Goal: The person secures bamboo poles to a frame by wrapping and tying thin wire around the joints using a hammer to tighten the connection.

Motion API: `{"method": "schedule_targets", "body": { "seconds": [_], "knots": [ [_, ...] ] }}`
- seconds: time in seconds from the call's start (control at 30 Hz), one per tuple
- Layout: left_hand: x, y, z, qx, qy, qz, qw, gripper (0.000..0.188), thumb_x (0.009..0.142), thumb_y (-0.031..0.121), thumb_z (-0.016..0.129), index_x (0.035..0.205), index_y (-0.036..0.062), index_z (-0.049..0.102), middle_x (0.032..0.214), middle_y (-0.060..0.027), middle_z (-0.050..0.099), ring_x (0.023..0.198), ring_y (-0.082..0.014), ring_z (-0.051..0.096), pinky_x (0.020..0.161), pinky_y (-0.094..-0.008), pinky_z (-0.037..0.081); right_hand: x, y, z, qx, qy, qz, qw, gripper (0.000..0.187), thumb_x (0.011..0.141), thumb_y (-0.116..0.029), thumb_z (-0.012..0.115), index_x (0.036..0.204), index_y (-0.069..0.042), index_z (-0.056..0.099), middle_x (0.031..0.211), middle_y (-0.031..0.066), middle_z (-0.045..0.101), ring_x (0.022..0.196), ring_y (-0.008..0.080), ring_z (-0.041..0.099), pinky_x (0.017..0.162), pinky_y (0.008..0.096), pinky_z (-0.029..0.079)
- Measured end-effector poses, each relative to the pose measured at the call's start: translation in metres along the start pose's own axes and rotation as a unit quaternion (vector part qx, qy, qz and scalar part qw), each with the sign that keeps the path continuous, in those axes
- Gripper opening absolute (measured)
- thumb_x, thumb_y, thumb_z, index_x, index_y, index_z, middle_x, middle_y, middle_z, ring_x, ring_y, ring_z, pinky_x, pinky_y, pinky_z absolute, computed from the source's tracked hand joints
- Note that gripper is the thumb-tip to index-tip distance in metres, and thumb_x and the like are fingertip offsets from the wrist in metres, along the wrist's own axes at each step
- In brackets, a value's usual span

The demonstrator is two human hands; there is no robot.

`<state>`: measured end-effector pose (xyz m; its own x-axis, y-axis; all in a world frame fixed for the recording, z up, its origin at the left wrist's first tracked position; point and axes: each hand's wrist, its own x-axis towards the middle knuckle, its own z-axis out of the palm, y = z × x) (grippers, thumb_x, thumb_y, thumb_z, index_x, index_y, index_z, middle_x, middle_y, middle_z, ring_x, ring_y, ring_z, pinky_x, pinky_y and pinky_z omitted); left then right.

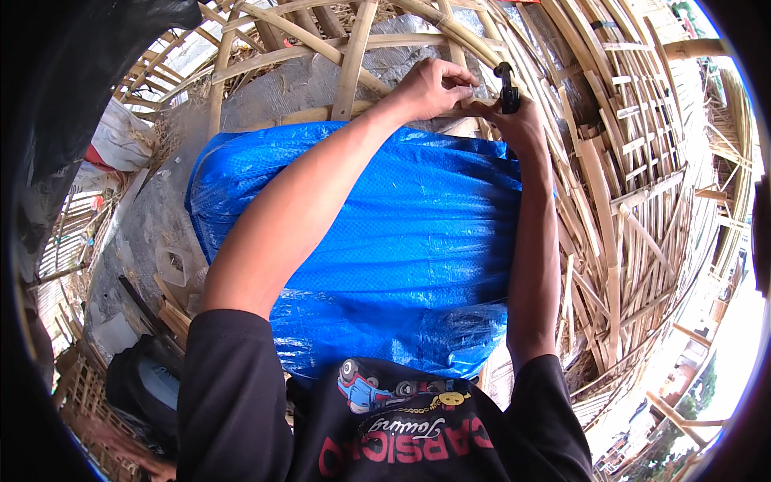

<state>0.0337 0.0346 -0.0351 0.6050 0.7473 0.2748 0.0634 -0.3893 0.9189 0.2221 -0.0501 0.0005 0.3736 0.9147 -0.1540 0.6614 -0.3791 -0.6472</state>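
Observation:
My left hand (434,87) reaches forward and pinches a thin bamboo strip (474,100) on the woven bamboo frame (353,60). My right hand (520,120) sits just to its right, closed around a small black tool (507,87) that points up above the fist. Both hands meet at the far edge of a blue tarp (401,233) that covers the rounded frame beneath my forearms. What the tool's tip touches is hidden by the fingers.
Curved bamboo slats (618,161) fan out to the right and behind the hands. Grey sheeting (289,88) lies under the lattice at the back. A white sack (120,136) and scraps sit on the concrete at left; a dark bag (144,386) lies lower left.

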Motion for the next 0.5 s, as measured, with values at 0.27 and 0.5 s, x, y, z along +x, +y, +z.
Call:
{"method": "schedule_targets", "body": {
  "seconds": [0.27, 0.5],
  "knots": [
    [0.0, 0.002, -0.001, 0.052, -0.038, 0.003, 0.998, 0.015, 0.086, 0.017, 0.075, 0.095, 0.0054, 0.076, 0.088, -0.0086, 0.075, 0.084, -0.0166, 0.07, 0.081, -0.0311, 0.053, -0.007, -0.011, -0.006, 0.036, -0.01, 0.019, 0.999, 0.043, 0.064, -0.033, 0.093, 0.073, -0.003, 0.063, 0.065, 0.003, 0.064, 0.057, 0.0113, 0.056, 0.054, 0.0318, 0.045],
    [-0.002, 0.007, -0.003, 0.059, -0.043, 0.008, 0.997, 0.013, 0.088, 0.015, 0.072, 0.095, 0.0045, 0.075, 0.088, -0.0096, 0.075, 0.084, -0.0191, 0.071, 0.079, -0.0328, 0.053, -0.019, -0.029, -0.014, 0.064, -0.019, 0.026, 0.997, 0.04, 0.065, -0.032, 0.093, 0.073, -0.003, 0.067, 0.063, 0.001, 0.063, 0.054, 0.0088, 0.054, 0.051, 0.0285, 0.041]
  ]
}}
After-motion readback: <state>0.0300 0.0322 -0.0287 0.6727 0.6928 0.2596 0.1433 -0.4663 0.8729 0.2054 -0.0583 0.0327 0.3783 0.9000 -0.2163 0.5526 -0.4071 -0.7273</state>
